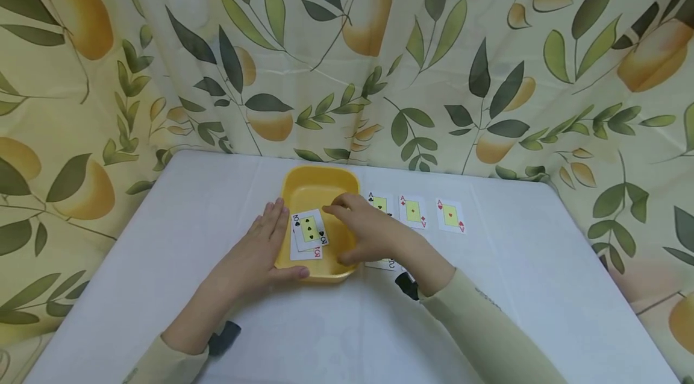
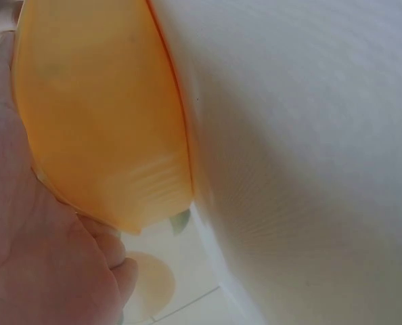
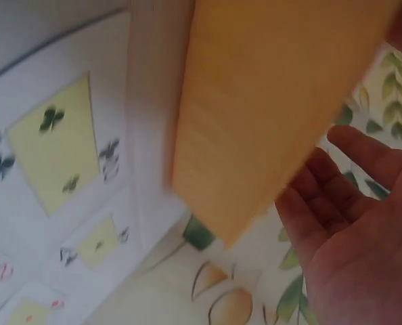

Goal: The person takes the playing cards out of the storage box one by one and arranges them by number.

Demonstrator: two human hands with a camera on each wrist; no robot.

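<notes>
A yellow plastic tray (image 1: 321, 174) stands on the table with playing cards inside. A black-pip card (image 1: 309, 229) overlaps a red-marked card (image 1: 305, 254) there. My left hand (image 1: 253, 251) rests along the tray's left side, fingers straight, its thumb at the front rim. In the left wrist view the palm lies against the tray wall (image 2: 106, 115). My right hand (image 1: 374, 230) hovers over the tray's right rim, fingers spread and slightly bent, thumb apart; no card shows between them. The right wrist view shows its palm beside the tray (image 3: 255, 115).
Right of the tray lie an ace of clubs (image 1: 379, 199), partly hidden, an ace of diamonds (image 1: 413, 211) and an ace of hearts (image 1: 450, 215). A two of clubs (image 3: 55, 145) lies nearer, mostly covered by my right arm in the head view. A patterned curtain (image 1: 336, 82) hangs behind the white table (image 1: 520, 275).
</notes>
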